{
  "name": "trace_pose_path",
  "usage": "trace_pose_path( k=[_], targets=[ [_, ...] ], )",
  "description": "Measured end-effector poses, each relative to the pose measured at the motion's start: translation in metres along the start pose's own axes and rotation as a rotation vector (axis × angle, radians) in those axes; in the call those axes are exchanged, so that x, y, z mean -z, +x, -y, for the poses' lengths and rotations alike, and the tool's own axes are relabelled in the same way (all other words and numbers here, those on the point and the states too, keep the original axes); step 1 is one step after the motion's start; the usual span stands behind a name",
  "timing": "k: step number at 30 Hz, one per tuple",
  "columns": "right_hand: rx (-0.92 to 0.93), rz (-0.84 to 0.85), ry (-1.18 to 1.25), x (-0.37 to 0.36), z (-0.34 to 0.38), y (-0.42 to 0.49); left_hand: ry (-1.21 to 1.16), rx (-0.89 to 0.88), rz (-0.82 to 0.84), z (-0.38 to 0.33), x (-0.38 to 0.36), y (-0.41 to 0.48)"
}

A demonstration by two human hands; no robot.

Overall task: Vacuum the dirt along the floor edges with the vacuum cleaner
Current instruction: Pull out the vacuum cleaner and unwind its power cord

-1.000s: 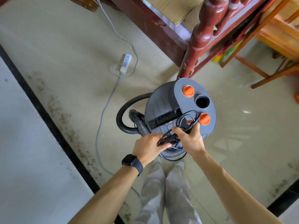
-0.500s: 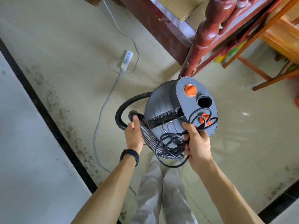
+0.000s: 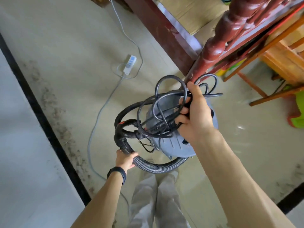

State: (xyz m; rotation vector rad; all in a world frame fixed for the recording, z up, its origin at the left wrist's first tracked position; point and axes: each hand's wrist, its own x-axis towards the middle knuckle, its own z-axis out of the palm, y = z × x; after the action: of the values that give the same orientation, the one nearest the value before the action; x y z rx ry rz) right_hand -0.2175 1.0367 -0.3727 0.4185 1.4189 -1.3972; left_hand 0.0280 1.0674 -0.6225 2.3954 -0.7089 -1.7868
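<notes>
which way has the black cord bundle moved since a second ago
Yes. The right hand has lifted the cord bundle up and away off the vacuum lid, its loops now seen against the red bed post.

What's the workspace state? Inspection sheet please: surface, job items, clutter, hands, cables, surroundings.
Surface: beige floor; a band of dirt runs beside the black border strip.
Job's things: grey vacuum cleaner in front of the person's feet, with its ribbed hose looping on its left.
Clutter: green plastic thing at the right edge.
Hands: left hand grips the hose; right hand holds a tangled black cord above the vacuum cleaner.
Cables: white power strip on the floor, with a grey cable trailing from it.
Surroundings: red wooden post, wooden frame.
</notes>
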Motion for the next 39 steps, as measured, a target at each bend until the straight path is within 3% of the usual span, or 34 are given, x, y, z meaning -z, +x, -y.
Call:
trace_pose_path(
  k=[10,13,17,21,26,29,31,34,37,39],
  targets=[
    [-0.091,0.314,0.408,-0.102,0.017,-0.001,0.033,-0.066,0.173,-0.030,-0.016,0.010],
    [-0.034,0.354,0.462,-0.114,0.035,-0.003,-0.007,-0.018,0.270,-0.029,-0.005,0.003],
    [0.069,0.346,0.420,-0.123,0.052,-0.015,0.003,-0.119,0.386,-0.044,0.022,-0.012],
    [0.119,0.347,0.279,-0.130,0.047,-0.038,-0.053,-0.185,0.308,-0.107,0.057,-0.054],
    [0.217,0.353,0.035,-0.146,0.049,-0.103,-0.161,-0.413,0.277,-0.196,0.105,-0.152],
    [0.304,0.368,-0.113,-0.156,0.047,-0.138,-0.280,-0.557,0.354,-0.243,0.134,-0.223],
    [0.390,0.396,-0.270,-0.161,0.043,-0.161,-0.316,-0.619,0.504,-0.263,0.155,-0.270],
    [0.476,0.432,-0.459,-0.170,0.041,-0.189,-0.056,-0.679,0.662,-0.271,0.184,-0.333],
    [0.548,0.394,-0.668,-0.183,0.037,-0.206,0.243,-0.875,0.599,-0.270,0.212,-0.348],
    [0.599,0.376,-0.770,-0.192,0.030,-0.210,0.375,-1.022,0.460,-0.278,0.233,-0.341]
  ],
)
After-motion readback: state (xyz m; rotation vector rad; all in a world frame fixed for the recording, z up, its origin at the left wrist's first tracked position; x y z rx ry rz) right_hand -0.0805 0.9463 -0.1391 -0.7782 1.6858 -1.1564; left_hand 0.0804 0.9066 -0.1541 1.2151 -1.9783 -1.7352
